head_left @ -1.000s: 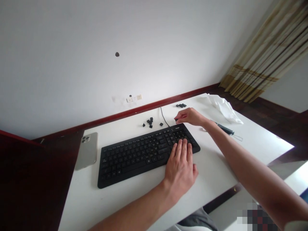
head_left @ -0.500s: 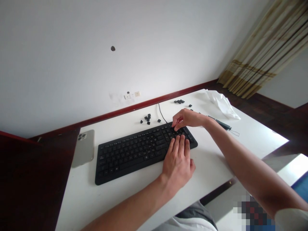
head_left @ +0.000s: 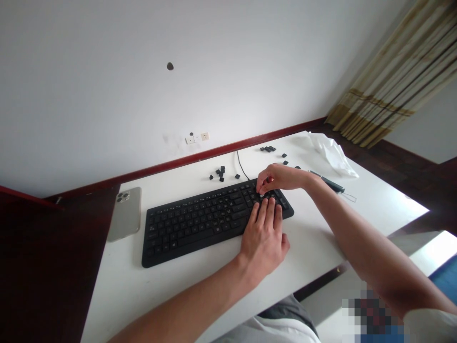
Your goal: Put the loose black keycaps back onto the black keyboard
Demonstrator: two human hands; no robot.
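Observation:
A black keyboard (head_left: pixel 200 224) lies across a white desk (head_left: pixel 160 295). My left hand (head_left: pixel 264 236) rests flat on the keyboard's right end, fingers together on the keys. My right hand (head_left: pixel 280 177) hovers over the number pad just beyond it, thumb and fingers pinched with the tips down on the keys; a small black keycap appears held between them, mostly hidden. Loose black keycaps (head_left: pixel 218 172) lie behind the keyboard, and another small group of keycaps (head_left: pixel 267 149) sits further right.
A phone (head_left: pixel 124 213) lies face down at the desk's left edge. The keyboard's cable (head_left: pixel 241 166) runs to the back. A dark pen-like tool (head_left: pixel 330 183) and crumpled white plastic (head_left: pixel 330 152) sit at the right. A curtain (head_left: pixel 392 85) hangs beyond.
My right hand left the desk behind the keyboard, where it pinched a keycap, and came down onto the number pad. My left hand stayed put.

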